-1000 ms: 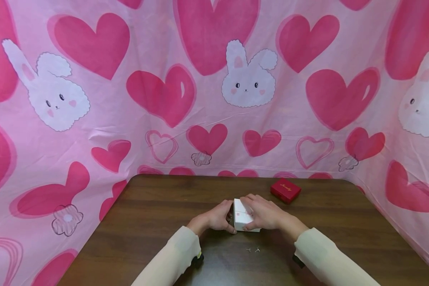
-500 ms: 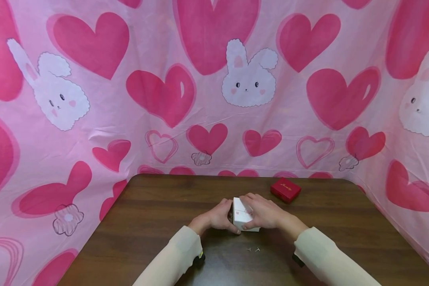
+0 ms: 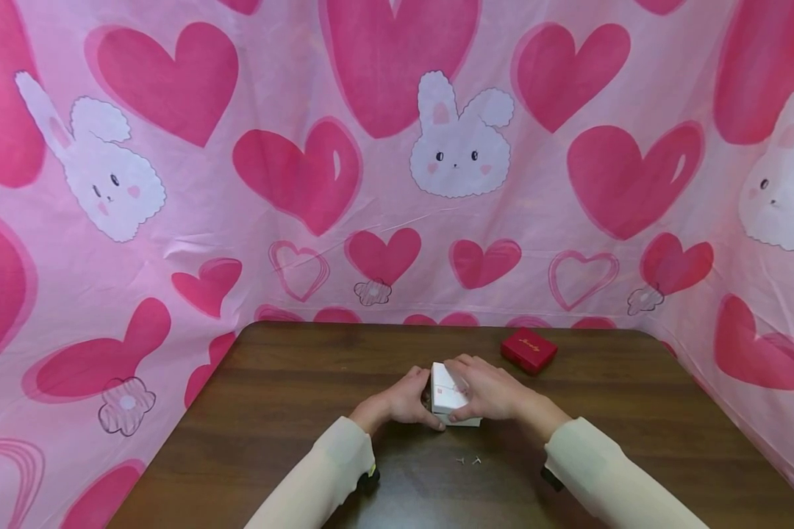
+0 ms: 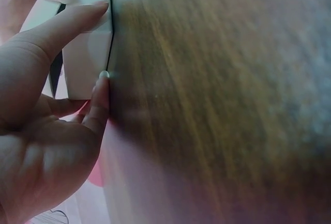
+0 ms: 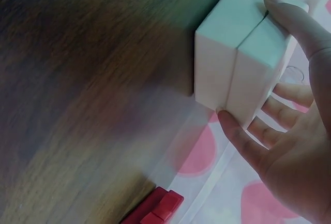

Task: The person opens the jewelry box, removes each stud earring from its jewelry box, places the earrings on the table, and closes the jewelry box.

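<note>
A white lidded box [image 3: 448, 393] stands on the brown table between both hands. My left hand [image 3: 406, 398] holds its lower part from the left, thumb on the near side and fingers at the far side, as the left wrist view shows. My right hand [image 3: 492, 389] grips the lid [image 5: 253, 74] from the right, its thumb on the near side. A dark gap [image 4: 57, 71] shows between lid and base on the left; on the right the seam is narrow, so the lid sits tilted. The inside of the box is hidden.
Two tiny shiny pieces [image 3: 468, 461], too small to identify, lie on the table [image 3: 291, 367] nearer than the box. A red box [image 3: 528, 351] with gold lettering stands at the back right. A pink cloth [image 3: 384, 198] with hearts and rabbits hangs behind the table.
The lid's left side has risen a little off the base, opening a gap. My left thumb has shifted slightly right along the near side. The red box and tiny pieces have stayed put.
</note>
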`<state>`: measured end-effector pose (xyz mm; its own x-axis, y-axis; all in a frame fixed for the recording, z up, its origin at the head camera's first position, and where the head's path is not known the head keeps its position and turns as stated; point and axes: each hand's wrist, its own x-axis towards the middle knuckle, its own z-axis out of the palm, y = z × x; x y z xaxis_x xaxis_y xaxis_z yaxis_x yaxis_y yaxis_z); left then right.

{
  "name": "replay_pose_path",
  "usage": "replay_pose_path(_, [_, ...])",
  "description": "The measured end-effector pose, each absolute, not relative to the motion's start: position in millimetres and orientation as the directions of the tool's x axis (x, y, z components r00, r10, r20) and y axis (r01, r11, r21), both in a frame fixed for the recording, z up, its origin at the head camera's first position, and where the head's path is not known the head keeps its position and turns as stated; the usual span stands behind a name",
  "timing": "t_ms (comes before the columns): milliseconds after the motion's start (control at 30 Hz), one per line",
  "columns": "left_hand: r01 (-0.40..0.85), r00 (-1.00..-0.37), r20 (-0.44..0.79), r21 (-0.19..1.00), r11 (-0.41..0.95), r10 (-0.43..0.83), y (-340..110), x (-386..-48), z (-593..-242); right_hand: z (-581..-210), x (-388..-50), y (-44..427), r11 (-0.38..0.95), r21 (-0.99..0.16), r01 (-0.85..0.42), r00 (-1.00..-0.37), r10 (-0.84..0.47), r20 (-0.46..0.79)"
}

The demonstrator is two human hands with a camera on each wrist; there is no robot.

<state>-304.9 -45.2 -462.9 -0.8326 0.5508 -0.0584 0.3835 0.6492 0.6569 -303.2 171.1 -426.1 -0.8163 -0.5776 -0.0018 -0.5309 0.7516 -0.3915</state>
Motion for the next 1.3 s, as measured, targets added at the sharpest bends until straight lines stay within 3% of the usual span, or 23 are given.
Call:
replay_pose_path(533, [0.389,-0.846,-0.038,0.639,0.664,0.532,-42.5,-304.8,-466.0,-424.1,-306.4,175.5,0.768,-0.415,-0.487,-0.828,-0.558,-0.061])
replay_pose_path(1300, [0.395,-0.842,-0.022,0.655,0.644,0.538,-42.7,-306.2,-467.8,-427.1,-305.7,194.0,0.733,-0.442,-0.517,-0.811,-0.584,-0.02])
